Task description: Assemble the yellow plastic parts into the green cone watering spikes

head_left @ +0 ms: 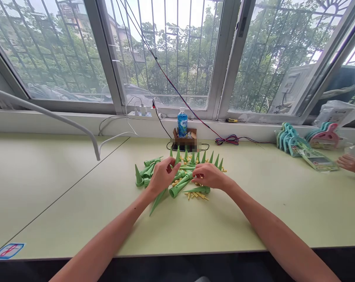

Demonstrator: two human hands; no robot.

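Green plastic spikes, cone-shaped with ribbed collars, lie piled on the table between my hands. My left hand (162,174) is closed at the left of the pile, with thumb and fingertips around a green spike (177,156) that points up. On the right, my right hand (209,175) has its fingers pinched together low over the pile; what they hold is too small to make out. Small yellow plastic fittings (196,195) lie under and among the spikes. A loose spike (157,203) points toward me below my left hand. Behind the hands, several spikes (203,156) stand upright in a row.
A blue bottle (182,124) stands in a small cardboard box (192,134) behind the pile. Coiled cable (229,139) and bagged plastic clips (292,139) lie along the back right. Another person's hand (352,163) shows at the right edge. A grey tube (62,121) arches in from the left.
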